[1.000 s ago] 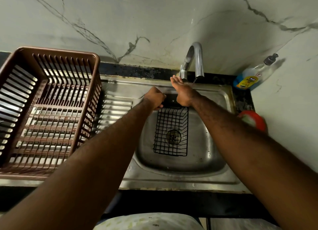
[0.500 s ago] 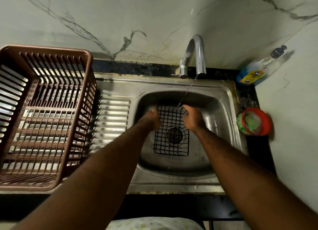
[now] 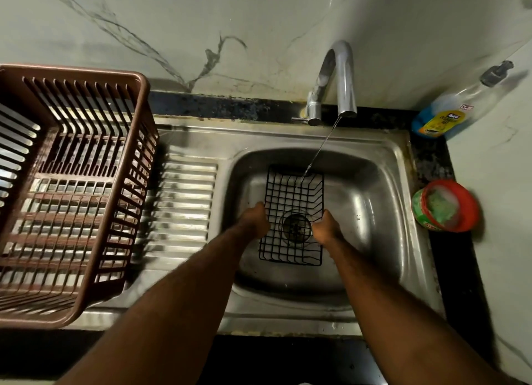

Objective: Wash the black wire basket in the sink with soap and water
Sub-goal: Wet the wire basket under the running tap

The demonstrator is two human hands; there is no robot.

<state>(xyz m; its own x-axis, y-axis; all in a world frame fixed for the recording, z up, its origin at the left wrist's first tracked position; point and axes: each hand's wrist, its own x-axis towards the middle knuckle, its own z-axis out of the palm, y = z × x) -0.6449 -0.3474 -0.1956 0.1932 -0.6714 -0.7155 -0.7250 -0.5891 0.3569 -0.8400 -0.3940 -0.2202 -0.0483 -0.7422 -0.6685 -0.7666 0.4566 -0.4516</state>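
Observation:
The black wire basket [image 3: 292,194] lies in the steel sink [image 3: 371,200], over the drain. My left hand [image 3: 254,222] grips its left side and my right hand [image 3: 326,229] grips its right side, both near the middle of the basket's length. A thin stream of water [image 3: 321,148] runs from the chrome tap [image 3: 339,76] onto the basket's far right corner. A dish soap bottle [image 3: 449,114] leans in the back right corner.
A large brown plastic dish rack [image 3: 72,183] stands on the ribbed drainboard [image 3: 184,206] at the left. A red tub with a green scrubber [image 3: 444,206] sits on the dark counter right of the sink. Marble walls close the back and right.
My right hand left the tap, and water now runs. Both hands slid from the basket's far end toward me along its sides. The view shifted down.

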